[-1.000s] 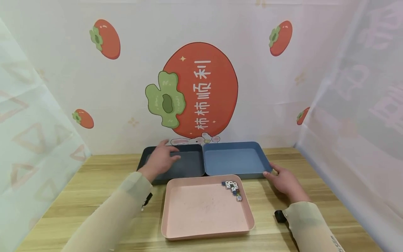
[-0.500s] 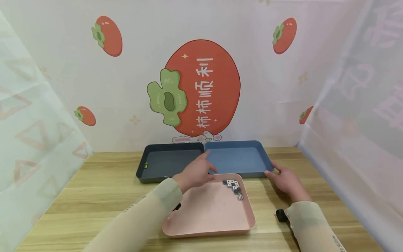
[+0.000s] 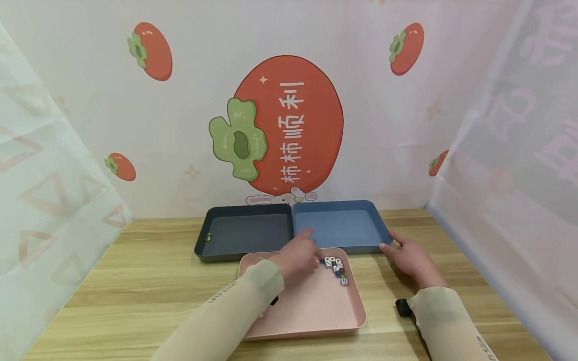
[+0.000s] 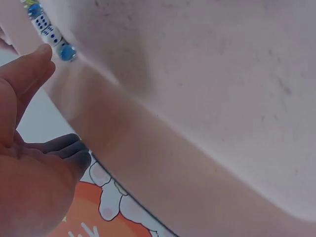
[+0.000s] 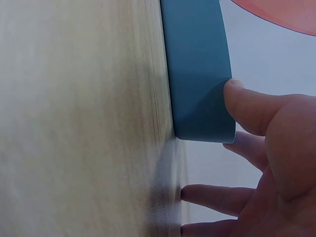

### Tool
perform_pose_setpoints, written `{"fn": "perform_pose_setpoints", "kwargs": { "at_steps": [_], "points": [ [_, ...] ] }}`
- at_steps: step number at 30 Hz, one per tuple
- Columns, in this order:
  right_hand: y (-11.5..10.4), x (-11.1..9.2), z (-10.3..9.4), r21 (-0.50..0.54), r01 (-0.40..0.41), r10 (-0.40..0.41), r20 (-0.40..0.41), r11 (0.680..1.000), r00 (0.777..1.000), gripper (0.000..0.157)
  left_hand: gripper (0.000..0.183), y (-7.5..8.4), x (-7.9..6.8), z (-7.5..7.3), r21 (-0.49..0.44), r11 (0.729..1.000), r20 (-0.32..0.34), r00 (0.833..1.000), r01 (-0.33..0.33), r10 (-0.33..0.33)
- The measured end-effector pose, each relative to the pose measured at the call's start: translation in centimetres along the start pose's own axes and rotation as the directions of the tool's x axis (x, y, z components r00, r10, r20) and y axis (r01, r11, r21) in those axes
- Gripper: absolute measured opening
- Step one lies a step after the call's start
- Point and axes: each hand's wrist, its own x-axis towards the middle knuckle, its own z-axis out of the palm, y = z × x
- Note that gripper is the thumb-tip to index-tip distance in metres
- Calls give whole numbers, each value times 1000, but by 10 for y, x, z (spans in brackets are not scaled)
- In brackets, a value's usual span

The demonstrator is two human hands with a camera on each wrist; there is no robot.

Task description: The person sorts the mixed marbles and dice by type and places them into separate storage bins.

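My left hand (image 3: 297,259) reaches over the pink tray (image 3: 322,313), fingers spread and holding nothing, just left of a cluster of small dice (image 3: 333,264). White and blue dice (image 4: 52,35) lie along the tray's far right corner; in the left wrist view the fingertips come close beside them. My right hand (image 3: 413,263) rests at the near right corner of the blue tray (image 3: 343,226). In the right wrist view its thumb touches the tray's wall (image 5: 200,74) at the rim, with the other fingers fairly straight beyond the corner.
A dark grey tray (image 3: 248,233) stands left of the blue one, with one small green die (image 3: 208,237) at its left side. All trays sit on a wooden table (image 3: 131,281). A patterned white backdrop (image 3: 180,115) rises behind and on both sides.
My left hand has moved from over the dark grey tray, rightward and nearer, to the dice in the pink tray. The green die now shows in the dark grey tray. My right hand stays put.
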Motion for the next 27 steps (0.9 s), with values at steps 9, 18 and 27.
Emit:
{"fn": "perform_pose_setpoints", "kwargs": {
  "at_steps": [9, 18, 27],
  "points": [
    [1, 1, 2, 5, 6, -6, -7, 1000, 1000, 78, 20, -2, 7, 9, 3, 1000, -14, 1000, 4, -4],
    [1, -1, 2, 13, 7, -7, -3, 1000, 1000, 78, 17, 2, 10, 9, -10, 1000, -40, 999, 26, -27],
    [1, -2, 0, 5, 20, -20, -12, 1000, 1000, 78, 19, 7, 10, 9, -30, 998, -42, 998, 52, -53]
  ]
}}
